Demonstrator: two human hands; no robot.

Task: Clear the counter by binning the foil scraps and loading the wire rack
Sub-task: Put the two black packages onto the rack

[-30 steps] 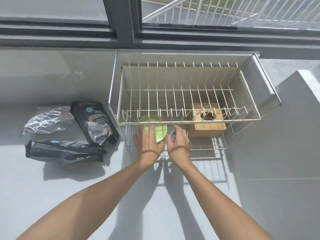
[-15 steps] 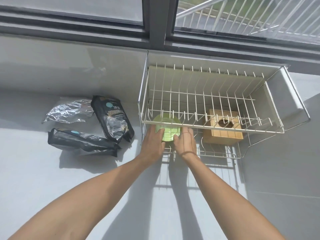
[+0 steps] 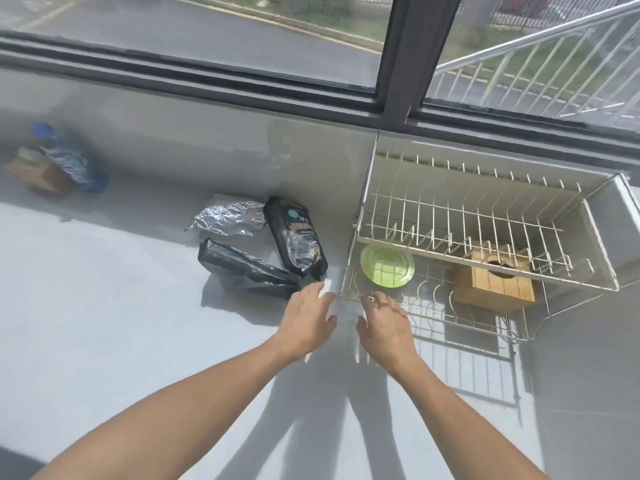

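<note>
A two-tier white wire rack [image 3: 485, 216] stands against the window wall on the right. On its lower tier lies a green plate [image 3: 387, 266], beside a wooden box [image 3: 495, 285]. My left hand [image 3: 308, 320] and my right hand [image 3: 386, 323] hover just in front of the rack's lower left corner, fingers apart, holding nothing. Left of the rack lie a crumpled silver foil scrap [image 3: 227, 220] and two black foil bags [image 3: 296, 240] [image 3: 247, 268] on the grey counter [image 3: 104, 306].
At the far left, against the wall, stand a wooden block [image 3: 38, 174] and a blue-capped bottle or pack [image 3: 69, 161], both blurred. A window frame [image 3: 401, 64] runs along the back. A raised ledge borders the counter on the right.
Both hands have let go of the green plate, which now rests on the lower tier, and have drawn back toward me. The view has swung left.
</note>
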